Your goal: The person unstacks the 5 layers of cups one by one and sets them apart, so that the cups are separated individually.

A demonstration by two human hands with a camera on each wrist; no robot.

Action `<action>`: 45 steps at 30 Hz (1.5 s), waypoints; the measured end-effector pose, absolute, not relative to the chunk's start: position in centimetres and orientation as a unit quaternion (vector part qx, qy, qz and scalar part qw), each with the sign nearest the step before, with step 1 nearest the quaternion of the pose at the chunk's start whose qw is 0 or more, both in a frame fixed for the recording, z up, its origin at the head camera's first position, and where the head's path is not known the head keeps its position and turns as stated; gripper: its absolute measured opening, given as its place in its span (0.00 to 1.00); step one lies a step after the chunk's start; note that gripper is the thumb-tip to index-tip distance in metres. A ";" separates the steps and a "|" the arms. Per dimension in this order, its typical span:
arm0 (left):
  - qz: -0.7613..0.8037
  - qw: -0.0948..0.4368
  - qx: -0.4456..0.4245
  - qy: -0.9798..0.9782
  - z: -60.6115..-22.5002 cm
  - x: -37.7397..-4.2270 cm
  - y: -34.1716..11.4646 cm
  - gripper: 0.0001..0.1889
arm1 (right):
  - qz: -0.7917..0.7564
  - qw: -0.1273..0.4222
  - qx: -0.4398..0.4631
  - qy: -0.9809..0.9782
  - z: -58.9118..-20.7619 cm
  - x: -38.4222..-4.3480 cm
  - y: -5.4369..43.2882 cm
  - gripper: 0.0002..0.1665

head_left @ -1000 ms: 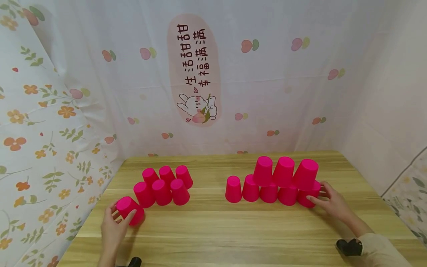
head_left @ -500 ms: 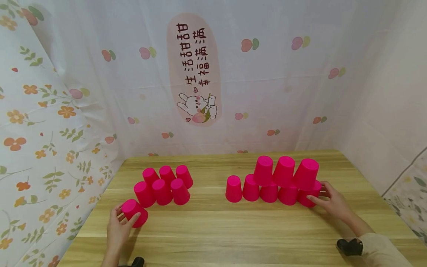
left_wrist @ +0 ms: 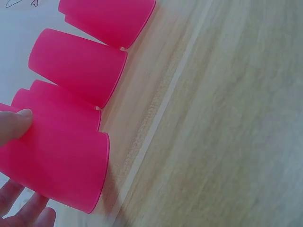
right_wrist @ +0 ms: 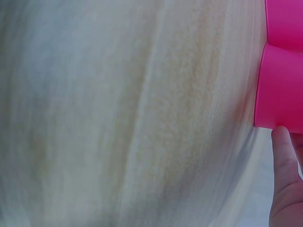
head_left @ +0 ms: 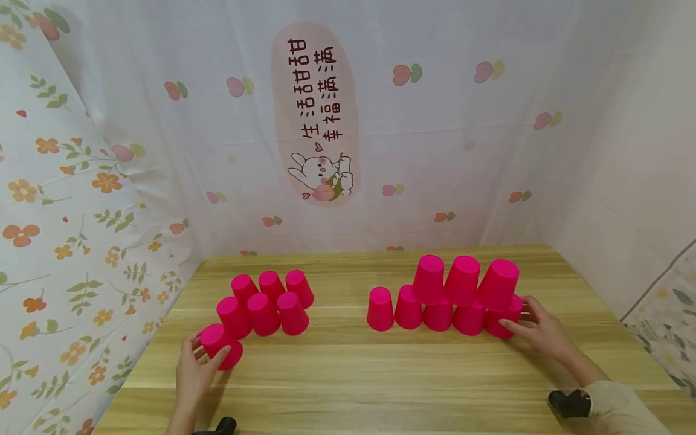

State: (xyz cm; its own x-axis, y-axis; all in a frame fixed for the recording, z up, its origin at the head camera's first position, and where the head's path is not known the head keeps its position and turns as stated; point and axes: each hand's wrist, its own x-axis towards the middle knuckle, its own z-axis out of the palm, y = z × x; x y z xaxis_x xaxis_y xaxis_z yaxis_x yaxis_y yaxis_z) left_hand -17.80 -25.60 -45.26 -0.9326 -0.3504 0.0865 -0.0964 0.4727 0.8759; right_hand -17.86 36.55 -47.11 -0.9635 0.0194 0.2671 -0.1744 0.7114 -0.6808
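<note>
My left hand [head_left: 193, 371] grips an upside-down pink plastic cup [head_left: 219, 345], thumb on the near side and fingers round the far side. In the left wrist view this cup [left_wrist: 61, 163] is tilted, its rim close over the table, overlapping the cups behind. At the right end of the other group, my right hand [head_left: 544, 332] holds the bottom-row pink cup [head_left: 497, 324] between thumb and fingers. A digit touches that cup's side [right_wrist: 281, 90] in the right wrist view. Three pink cups [head_left: 462, 281] stand as a second layer above the right row.
Several pink cups [head_left: 263, 314] stand upside down in two short rows at left. The right bottom row's leftmost cup [head_left: 380, 311] has nothing on top. Wooden table [head_left: 348, 386] stretches between the groups and in front. A printed white curtain [head_left: 435, 151] hangs behind.
My left hand has shifted slightly right with its cup, bringing it closer to the left group. My right hand stays in place at the right end cup.
</note>
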 end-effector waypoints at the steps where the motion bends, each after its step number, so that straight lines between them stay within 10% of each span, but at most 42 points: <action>1: -0.495 0.128 0.132 -0.849 -45.2 -17.8 -25.6 0.34 | 0.377 0.128 0.042 -0.916 -47.1 -17.9 36.5 0.28; 13: -0.501 0.106 0.110 -0.852 -44.8 -18.0 -26.2 0.38 | 0.382 0.136 0.047 -0.913 -47.0 -17.8 36.5 0.27; 22: -0.441 0.186 0.056 -0.876 -44.4 -20.0 -28.1 0.41 | 0.387 0.136 0.053 -0.910 -47.2 -18.0 36.5 0.27; 31: -0.485 0.169 -0.038 -0.857 -36.5 -20.7 -22.4 0.37 | 0.389 0.128 0.052 -0.911 -47.1 -17.8 36.6 0.27; 45: -0.556 0.133 -0.175 -0.802 -35.4 -24.4 -11.6 0.35 | 0.397 0.117 0.047 -0.909 -47.1 -17.9 36.7 0.28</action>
State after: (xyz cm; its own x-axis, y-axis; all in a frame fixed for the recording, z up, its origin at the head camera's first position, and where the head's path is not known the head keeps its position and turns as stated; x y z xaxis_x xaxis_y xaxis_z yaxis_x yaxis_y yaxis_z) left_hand -24.43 -11.62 -35.40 -0.9038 0.1326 0.4070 0.4276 0.3204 0.8453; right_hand -17.93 36.65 -47.10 -0.9681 0.0071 0.2503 -0.1788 0.6806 -0.7105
